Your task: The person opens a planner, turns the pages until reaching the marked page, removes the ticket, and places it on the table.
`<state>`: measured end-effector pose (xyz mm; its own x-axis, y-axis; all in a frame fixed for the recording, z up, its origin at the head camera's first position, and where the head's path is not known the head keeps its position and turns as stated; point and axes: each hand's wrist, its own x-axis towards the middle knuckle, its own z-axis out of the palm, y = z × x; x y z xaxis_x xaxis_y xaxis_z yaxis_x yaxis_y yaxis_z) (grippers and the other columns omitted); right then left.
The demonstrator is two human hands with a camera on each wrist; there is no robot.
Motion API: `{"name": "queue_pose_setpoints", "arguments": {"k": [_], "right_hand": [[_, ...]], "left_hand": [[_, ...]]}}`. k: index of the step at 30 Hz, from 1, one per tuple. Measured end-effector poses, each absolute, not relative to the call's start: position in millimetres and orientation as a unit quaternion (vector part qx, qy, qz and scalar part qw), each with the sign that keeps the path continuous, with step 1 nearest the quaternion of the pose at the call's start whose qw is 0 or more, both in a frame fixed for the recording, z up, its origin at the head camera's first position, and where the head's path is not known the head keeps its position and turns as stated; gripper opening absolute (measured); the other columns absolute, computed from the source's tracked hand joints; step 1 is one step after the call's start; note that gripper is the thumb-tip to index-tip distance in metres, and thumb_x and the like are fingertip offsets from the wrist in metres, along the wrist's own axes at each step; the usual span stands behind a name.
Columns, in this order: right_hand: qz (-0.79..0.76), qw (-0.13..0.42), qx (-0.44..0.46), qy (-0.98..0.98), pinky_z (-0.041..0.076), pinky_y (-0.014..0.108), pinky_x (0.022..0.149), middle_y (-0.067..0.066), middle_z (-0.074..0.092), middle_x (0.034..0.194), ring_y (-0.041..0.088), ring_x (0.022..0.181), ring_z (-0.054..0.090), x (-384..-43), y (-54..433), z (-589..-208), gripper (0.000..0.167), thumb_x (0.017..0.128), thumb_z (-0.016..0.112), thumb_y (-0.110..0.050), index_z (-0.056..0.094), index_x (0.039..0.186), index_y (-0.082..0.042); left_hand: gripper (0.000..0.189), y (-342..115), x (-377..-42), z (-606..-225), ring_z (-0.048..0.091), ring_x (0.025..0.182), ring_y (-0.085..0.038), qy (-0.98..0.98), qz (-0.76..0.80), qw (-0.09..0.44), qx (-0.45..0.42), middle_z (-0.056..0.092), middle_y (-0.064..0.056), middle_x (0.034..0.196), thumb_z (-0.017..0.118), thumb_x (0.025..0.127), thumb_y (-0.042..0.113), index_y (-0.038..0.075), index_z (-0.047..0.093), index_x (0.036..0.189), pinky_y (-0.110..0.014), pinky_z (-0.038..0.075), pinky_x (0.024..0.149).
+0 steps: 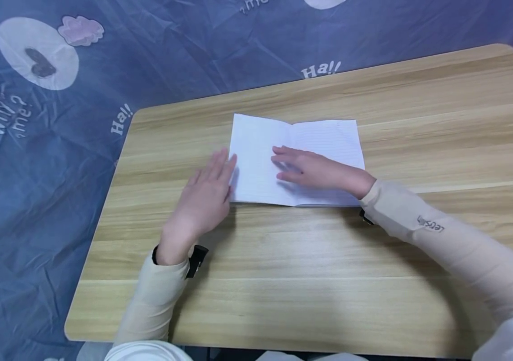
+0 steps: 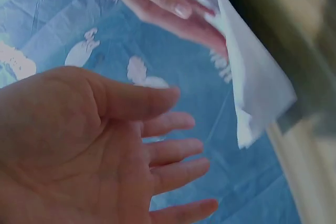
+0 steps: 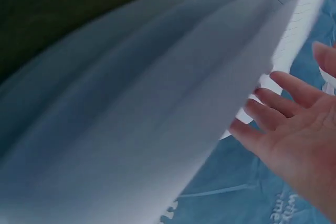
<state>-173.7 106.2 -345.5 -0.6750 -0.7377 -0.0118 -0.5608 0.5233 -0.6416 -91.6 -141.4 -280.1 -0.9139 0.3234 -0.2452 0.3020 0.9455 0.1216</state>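
Holding out the bare right hand (image 1: 308, 168), open white lined-paper notebook (image 1: 255, 158) below relaxed fingers! Poising the bare left hand (image 1: 201, 200), notebook just beside straight fingers.

The notebook (image 1: 254, 160) lies on the table (image 1: 306, 281), left hand (image 1: 204, 198) at its left edge, right hand (image 1: 312, 169) over it, cloth (image 1: 193, 50) behind the table.

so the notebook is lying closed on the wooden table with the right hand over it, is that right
Not quite: the notebook is lying open, not closed, as the head view shows. It does lie on the wooden table with the right hand over it.
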Motion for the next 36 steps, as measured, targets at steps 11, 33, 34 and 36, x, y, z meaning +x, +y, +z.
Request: {"name": "queue_pose_setpoints", "arguments": {"k": [11, 33, 34, 36], "right_hand": [[-0.211, 0.126, -0.399, 0.883, 0.016, 0.059, 0.114, 0.016, 0.024, 0.159, 0.033, 0.147, 0.019, -166, 104, -352, 0.063, 0.096, 0.065, -0.024, 0.039, 0.148, 0.0], [-0.19, 0.103, -0.334, 0.917, 0.016, 0.057, 0.115, 0.025, 0.028, 0.155, 0.041, 0.144, 0.02, -197, 133, -348, 0.059, 0.099, 0.058, -0.024, 0.039, 0.145, 0.008], [-0.19, 0.102, -0.331, 0.919, 0.016, 0.057, 0.115, 0.026, 0.029, 0.154, 0.042, 0.144, 0.021, -200, 135, -347, 0.058, 0.099, 0.057, -0.023, 0.04, 0.144, 0.009], [-0.188, 0.095, -0.325, 0.922, 0.017, 0.056, 0.115, 0.029, 0.03, 0.152, 0.044, 0.143, 0.022, -206, 141, -345, 0.056, 0.099, 0.056, -0.022, 0.041, 0.142, 0.011]], "left_hand": [[0.058, -125, -92, -307, 0.004, 0.149, -0.034, 0.95, 0.03, 0.229, 0.209, 0.001, -0.01, 0.163, 0.04, 0.106, 0.027, 0.013, 0.017, 0.158, -0.055, 0.015, 0.116], [0.064, -125, -95, -315, 0.009, 0.148, -0.034, 0.945, 0.038, 0.257, 0.197, 0.004, -0.01, 0.164, 0.043, 0.105, 0.036, 0.013, 0.016, 0.158, -0.056, 0.015, 0.116], [0.064, -125, -95, -315, 0.009, 0.148, -0.034, 0.945, 0.039, 0.258, 0.196, 0.004, -0.01, 0.164, 0.043, 0.105, 0.036, 0.013, 0.016, 0.158, -0.056, 0.015, 0.116], [0.064, -124, -95, -315, 0.009, 0.148, -0.034, 0.945, 0.04, 0.258, 0.196, 0.004, -0.011, 0.164, 0.043, 0.105, 0.035, 0.013, 0.016, 0.158, -0.056, 0.015, 0.116]]}}
